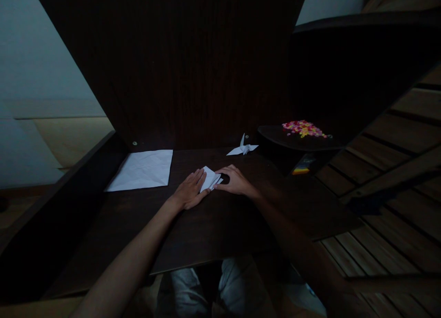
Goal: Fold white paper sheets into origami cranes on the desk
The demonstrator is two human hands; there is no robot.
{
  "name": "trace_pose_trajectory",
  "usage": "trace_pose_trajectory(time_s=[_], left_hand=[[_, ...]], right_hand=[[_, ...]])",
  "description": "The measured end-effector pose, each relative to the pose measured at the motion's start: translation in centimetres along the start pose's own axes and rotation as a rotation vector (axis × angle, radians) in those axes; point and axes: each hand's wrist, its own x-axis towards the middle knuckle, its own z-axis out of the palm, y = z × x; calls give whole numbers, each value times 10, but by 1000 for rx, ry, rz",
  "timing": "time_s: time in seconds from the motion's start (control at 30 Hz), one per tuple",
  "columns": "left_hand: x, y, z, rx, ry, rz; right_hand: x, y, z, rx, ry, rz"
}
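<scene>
L hand lies palm down on the worktop, grip flat, not pinching, fingers over the left side of a folded white paper piece. R hand is at the paper's right side, thumb & forefinger curved apart in a C by its pointed layered flaps; can't tell if that grip is actually pinching. Folded piece is on the worktop btwn both hands, approx. mid-view, one corner pointing toward the back panel.

Behind & right of R hand, near the panel: a white origami crane, wings out, one thin pt. sticking up. Well left of L hand: a flat white paper sheet w/ faint creases, lying near the side board. Far right, on a dark rounded shelf: a pile of small pink, red & yellow bits, too small to ID. Under it, a rainbow-striped item, partly in shadow. Slatted wood beyond, R side. Person's legs show below the worktop's front edge; lighting v. dim.
</scene>
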Motion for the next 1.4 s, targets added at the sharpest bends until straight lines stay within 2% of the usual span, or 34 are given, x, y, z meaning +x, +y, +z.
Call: trace_pose_trajectory(time_s=[0.2, 0.43, 0.6, 0.83, 0.93, 1.1, 1.23, 1.4], left_hand=[[0, 1, 0, 4, 1, 6], [1, 2, -1, -14, -25, -18], [0, 4, -2, -48, -24, -41], [0, 2, -2, -65, -20, -37], [0, 2, -1, -57, -23, -32], [0, 0, -1, -71, -19, -11], [-1, -2, -3, -82, -33, -8], [-3, -2, -4, -77, -54, -26]], right_hand=[[0, -2, 5, 1, 115, -76], [0, 1, 4, -219, 117, -389], [0, 5, 1, -318, 114, -498], [-4, 0, 0, -165, 106, -406], [-5, -7, 0, -128, 44, -386], [-7, -12, -8, -240, -91, -248], [-7, -9, -14, -304, -96, -97], [-5, -10, -14, -340, -109, -27]])
